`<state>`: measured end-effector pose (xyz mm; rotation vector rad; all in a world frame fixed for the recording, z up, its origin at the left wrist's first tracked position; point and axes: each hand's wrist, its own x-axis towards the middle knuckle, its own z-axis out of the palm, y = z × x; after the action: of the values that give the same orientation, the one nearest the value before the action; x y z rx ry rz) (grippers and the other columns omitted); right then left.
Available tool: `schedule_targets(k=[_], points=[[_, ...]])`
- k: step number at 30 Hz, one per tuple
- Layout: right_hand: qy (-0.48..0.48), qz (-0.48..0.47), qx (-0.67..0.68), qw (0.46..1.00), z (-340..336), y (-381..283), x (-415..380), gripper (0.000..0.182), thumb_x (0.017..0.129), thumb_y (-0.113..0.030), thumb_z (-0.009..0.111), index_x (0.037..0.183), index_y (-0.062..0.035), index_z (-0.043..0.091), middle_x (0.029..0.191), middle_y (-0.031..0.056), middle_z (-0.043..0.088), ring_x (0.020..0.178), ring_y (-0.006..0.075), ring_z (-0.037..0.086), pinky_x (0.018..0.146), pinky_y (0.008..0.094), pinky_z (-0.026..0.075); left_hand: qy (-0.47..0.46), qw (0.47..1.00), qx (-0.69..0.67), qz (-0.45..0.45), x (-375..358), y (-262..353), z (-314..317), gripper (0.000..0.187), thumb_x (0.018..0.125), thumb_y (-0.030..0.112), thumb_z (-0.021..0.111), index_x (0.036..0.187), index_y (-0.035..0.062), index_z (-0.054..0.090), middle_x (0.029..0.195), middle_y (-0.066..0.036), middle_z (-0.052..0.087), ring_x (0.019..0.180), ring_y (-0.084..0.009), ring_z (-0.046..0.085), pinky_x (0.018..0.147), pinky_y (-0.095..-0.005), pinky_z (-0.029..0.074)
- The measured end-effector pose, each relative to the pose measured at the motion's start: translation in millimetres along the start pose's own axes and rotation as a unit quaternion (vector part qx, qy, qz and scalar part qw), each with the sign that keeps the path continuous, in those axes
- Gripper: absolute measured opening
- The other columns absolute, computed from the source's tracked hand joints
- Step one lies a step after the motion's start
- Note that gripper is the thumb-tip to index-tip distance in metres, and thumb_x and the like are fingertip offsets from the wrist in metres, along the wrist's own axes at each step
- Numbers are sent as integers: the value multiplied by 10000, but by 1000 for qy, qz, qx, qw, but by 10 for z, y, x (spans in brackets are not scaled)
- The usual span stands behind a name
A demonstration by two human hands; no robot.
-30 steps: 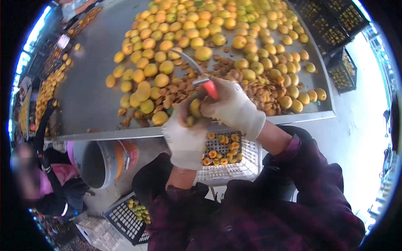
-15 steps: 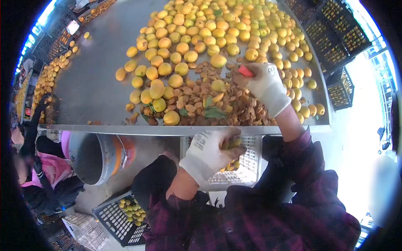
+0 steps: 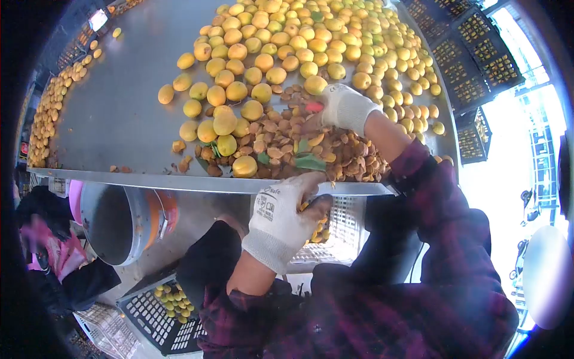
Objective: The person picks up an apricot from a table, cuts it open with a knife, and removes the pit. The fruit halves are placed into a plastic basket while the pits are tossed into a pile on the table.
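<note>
My right hand (image 3: pixel 344 110), in a white glove with bare-looking fingertips, is closed round a red-handled tool (image 3: pixel 314 107); its working end is hidden. It is over a heap of brown apricot pits (image 3: pixel 281 134), beside whole yellow-orange apricots (image 3: pixel 315 85). My left hand (image 3: pixel 281 218), also gloved in white, is curled in front of the metal table's near edge. A bit of yellow apricot (image 3: pixel 304 206) shows between its fingers, mostly hidden. Below that hand, a white crate (image 3: pixel 347 224) holds yellow apricot pieces (image 3: pixel 320 232).
The metal table (image 3: pixel 119 119) has a raised front lip, with more apricots (image 3: pixel 60 113) along its left side. A large bucket (image 3: pixel 110 224) and a dark crate (image 3: pixel 149 314) of fruit stand below. Stacked crates (image 3: pixel 478 54) are at right. A person in pink (image 3: pixel 54 245) is at left.
My right hand has moved left and slightly down over the pits with the red-handled tool. My left hand has shifted slightly left. The view has shifted a little.
</note>
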<state>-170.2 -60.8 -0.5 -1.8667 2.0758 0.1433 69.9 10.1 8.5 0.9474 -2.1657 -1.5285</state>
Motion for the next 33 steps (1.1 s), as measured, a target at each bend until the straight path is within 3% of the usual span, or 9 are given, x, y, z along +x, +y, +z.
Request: schedule_targets(k=[5, 7, 14, 16, 18, 22, 23, 27, 33], points=[[-19, 25, 74, 997, -227, -74, -243, 474, 721, -374, 758, 949, 39, 706, 891, 176, 714, 853, 305, 690, 782, 370, 537, 114, 982, -148, -3, 65, 87, -32, 451, 788, 33, 703, 1223, -30, 597, 1096, -139, 686, 965, -188, 667, 858, -312, 521], [64, 12, 413, 909, -272, -120, -431, 439, 680, -220, 785, 1052, -12, 684, 918, 84, 700, 830, 170, 655, 765, 295, 522, 175, 967, -185, -8, 101, 120, -43, 478, 789, 29, 704, 1246, -39, 580, 1152, -150, 660, 1018, -194, 644, 869, -315, 517], [154, -73, 501, 848, -393, -359, -857, 395, 688, -79, 775, 1069, -11, 702, 891, 32, 700, 784, 88, 623, 718, 258, 520, 208, 849, -486, -15, 324, 107, 57, 580, 822, 20, 695, 1355, -67, 485, 1288, -166, 576, 1151, -211, 575, 953, -325, 487], [135, -74, 543, 826, -348, -414, -957, 416, 676, -86, 782, 1077, -16, 697, 923, 39, 702, 837, 100, 634, 769, 271, 524, 169, 830, -532, -5, 368, 124, 90, 576, 832, 24, 688, 1359, -72, 476, 1280, -164, 582, 1142, -203, 581, 956, -325, 489], [146, 12, 386, 911, -347, -498, -1103, 475, 658, -97, 803, 1108, -10, 679, 938, 62, 701, 868, 110, 646, 785, 286, 529, 191, 840, -503, 73, 426, 90, 154, 573, 834, 21, 678, 1360, -72, 470, 1257, -151, 598, 1121, -198, 597, 914, -338, 523], [144, -32, 451, 880, -280, -464, -1184, 566, 648, -143, 857, 1150, 5, 641, 939, 79, 695, 862, 118, 629, 792, 297, 512, 211, 844, -494, 16, 400, 142, 113, 524, 836, -53, 639, 1337, -80, 492, 1214, -145, 623, 1035, -191, 637, 872, -298, 542], [146, -63, 576, 802, -164, -403, -1156, 510, 787, -315, 807, 1132, 20, 636, 902, 70, 678, 820, 107, 605, 746, 281, 494, 174, 833, -523, 43, 384, 127, 68, 492, 863, -17, 602, 1337, -79, 489, 1220, -153, 619, 1048, -206, 638, 878, -312, 546], [170, -56, 572, 801, -162, -210, -1194, 616, 965, -569, 496, 1093, 17, 635, 773, 14, 611, 697, 68, 545, 621, 252, 443, 106, 790, -601, 64, 354, 101, 10, 461, 943, 166, 460, 1335, -77, 477, 1243, -195, 602, 1130, -271, 608, 950, -393, 524], [101, -10, 611, 785, -21, -253, -1233, 471, 937, -429, 626, 1059, 23, 671, 809, 14, 646, 729, 71, 564, 645, 250, 462, 127, 797, -589, 50, 367, 51, 21, 480, 921, 184, 485, 1326, -75, 484, 1310, -217, 559, 1248, -299, 533, 1064, -429, 435]])
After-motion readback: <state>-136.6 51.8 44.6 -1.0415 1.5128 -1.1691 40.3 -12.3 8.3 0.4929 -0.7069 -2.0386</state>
